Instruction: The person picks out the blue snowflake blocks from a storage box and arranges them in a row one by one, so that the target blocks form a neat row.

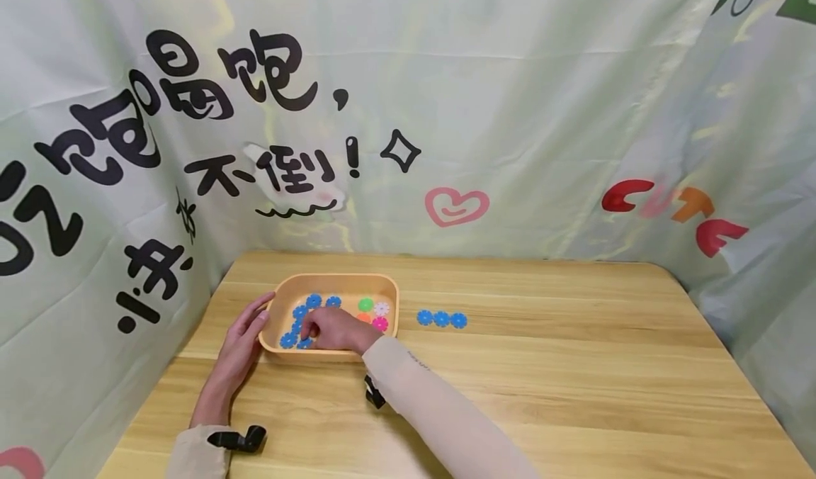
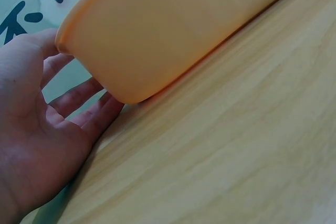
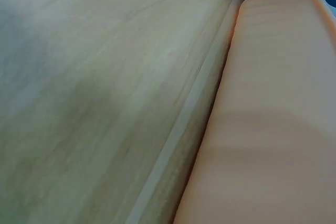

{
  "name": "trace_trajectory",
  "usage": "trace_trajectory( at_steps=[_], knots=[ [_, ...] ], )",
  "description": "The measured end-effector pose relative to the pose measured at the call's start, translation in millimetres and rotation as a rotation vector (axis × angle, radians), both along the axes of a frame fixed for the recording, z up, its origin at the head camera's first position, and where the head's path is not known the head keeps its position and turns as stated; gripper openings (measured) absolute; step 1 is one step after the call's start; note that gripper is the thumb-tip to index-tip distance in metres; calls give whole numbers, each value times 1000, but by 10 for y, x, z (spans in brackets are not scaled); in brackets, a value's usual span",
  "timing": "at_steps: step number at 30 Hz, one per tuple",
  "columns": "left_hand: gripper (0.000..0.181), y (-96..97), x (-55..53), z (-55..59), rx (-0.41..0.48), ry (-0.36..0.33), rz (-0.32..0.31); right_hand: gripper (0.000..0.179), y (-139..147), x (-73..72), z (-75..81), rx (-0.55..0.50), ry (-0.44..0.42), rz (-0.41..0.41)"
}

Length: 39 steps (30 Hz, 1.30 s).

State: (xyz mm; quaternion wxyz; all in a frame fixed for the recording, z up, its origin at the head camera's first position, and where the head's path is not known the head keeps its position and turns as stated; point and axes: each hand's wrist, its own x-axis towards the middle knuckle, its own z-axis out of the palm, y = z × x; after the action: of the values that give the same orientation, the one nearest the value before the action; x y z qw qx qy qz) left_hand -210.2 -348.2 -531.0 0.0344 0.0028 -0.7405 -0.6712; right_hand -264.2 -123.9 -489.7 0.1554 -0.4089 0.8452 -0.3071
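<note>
An orange plastic tray (image 1: pixel 331 278) holds several blue snowflake-shaped building discs (image 1: pixel 313 300) at its left. At its right end lie a green disc (image 1: pixel 365 305), a pale pink disc (image 1: pixel 381 309), a bright pink disc (image 1: pixel 380 323) and a partly covered orange disc (image 1: pixel 363 317). My left hand (image 1: pixel 241 337) rests against the tray's left end, thumb at the rim and fingers along the outer wall (image 2: pixel 121 40). Over the front wall, my right hand (image 1: pixel 334 328) reaches in with fingers bent down among the blue discs; whether it pinches one I cannot tell.
Three blue discs (image 1: pixel 442 318) lie in a row on the wooden table (image 1: pixel 574 365), right of the tray. A printed cloth (image 1: pixel 510 110) hangs behind the table and at both sides. Each wrist wears a black camera (image 1: pixel 245 439).
</note>
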Motion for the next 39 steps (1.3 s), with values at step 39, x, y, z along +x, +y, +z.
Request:
trace_trajectory(
  at_steps=[39],
  knots=[
    [54,-5,-2,-22,1,7,4,20,602,104,441,-221,-43,-100]
  ],
)
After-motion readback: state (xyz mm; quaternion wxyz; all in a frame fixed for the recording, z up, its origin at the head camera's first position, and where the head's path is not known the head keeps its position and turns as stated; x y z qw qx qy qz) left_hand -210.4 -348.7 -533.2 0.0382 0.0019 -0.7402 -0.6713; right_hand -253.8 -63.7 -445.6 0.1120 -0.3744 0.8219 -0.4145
